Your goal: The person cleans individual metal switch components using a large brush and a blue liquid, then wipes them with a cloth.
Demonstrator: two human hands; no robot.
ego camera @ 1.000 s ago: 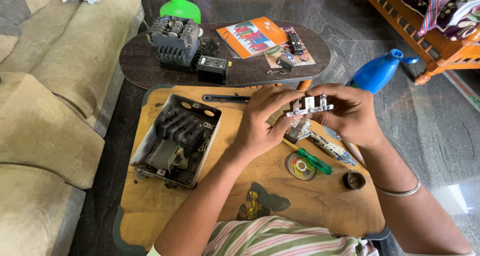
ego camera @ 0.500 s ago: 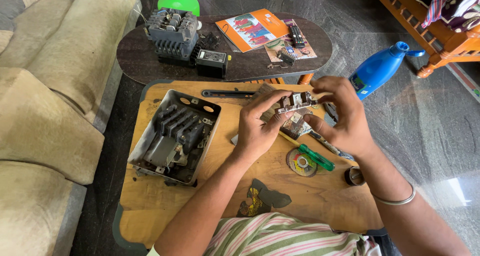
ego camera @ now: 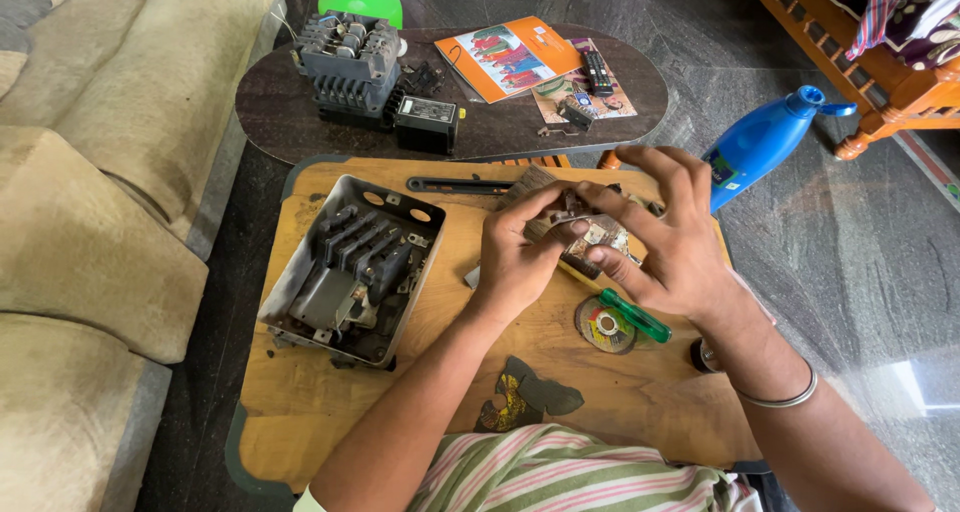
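Observation:
My left hand (ego camera: 518, 252) and my right hand (ego camera: 668, 240) together grip a small metal electrical part (ego camera: 588, 228) over the low wooden table (ego camera: 320, 412). Fingers of both hands wrap around the part and hide much of it. Just under my right hand lie a green-handled screwdriver (ego camera: 632, 317) and a round grinding disc (ego camera: 604, 327). To the left of my left hand sits an open grey metal switch box (ego camera: 352, 268) with dark parts inside.
A dark oval table (ego camera: 300, 132) behind holds a black contactor block (ego camera: 348, 64), a small black box (ego camera: 428, 124), an orange booklet (ego camera: 508, 58) and a remote. A blue bottle (ego camera: 760, 142) lies on the floor at right. A beige sofa (ego camera: 100, 172) runs along the left.
Both hands have lowered the part closer to the table and closed more tightly round it; a second ago it was held higher and more exposed.

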